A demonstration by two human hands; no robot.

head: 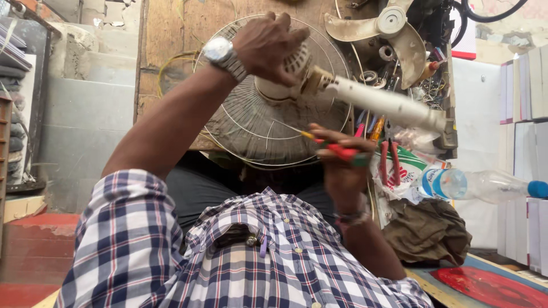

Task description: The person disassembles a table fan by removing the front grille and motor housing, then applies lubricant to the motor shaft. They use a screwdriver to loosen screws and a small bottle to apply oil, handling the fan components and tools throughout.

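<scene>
1. The fan motor housing (285, 77), dusty cream plastic with ribbed vents, sits at the back of a round wire fan guard (251, 122); both are held up over the wooden desk (171, 34), in the upper middle of the view.
2. A dirty white stand tube (388, 105) runs from the housing out to the right, tilted slightly downward.
3. The left hand (268, 45), a metal wristwatch (220, 52) on its wrist, is closed over the top of the motor housing and grips it.
4. The right hand (342, 162) is closed around a red-handled screwdriver (342, 152), whose yellowish shank points left toward the guard's wires; the tip is blurred, so contact cannot be told.
5. Just right of that hand, red-handled pliers (389, 162) lie on a printed plastic bag (411, 171), and pens or small tools stand behind them.
6. A cream fan blade (394, 34) with three lobes lies at the desk's upper right among loose metal rings and wire clutter.
7. A clear plastic bottle (474, 185) with a blue cap lies on its side at the right, above a crumpled brown cloth (425, 231).
8. The desk is bare, worn, scuffed wood, with yellow wire looped near the guard's left rim.
9. To the left is a grey concrete wall (85, 114) with stepped ledges and a red floor (34, 245) below; white panels (522, 91) stand at the far right.
</scene>
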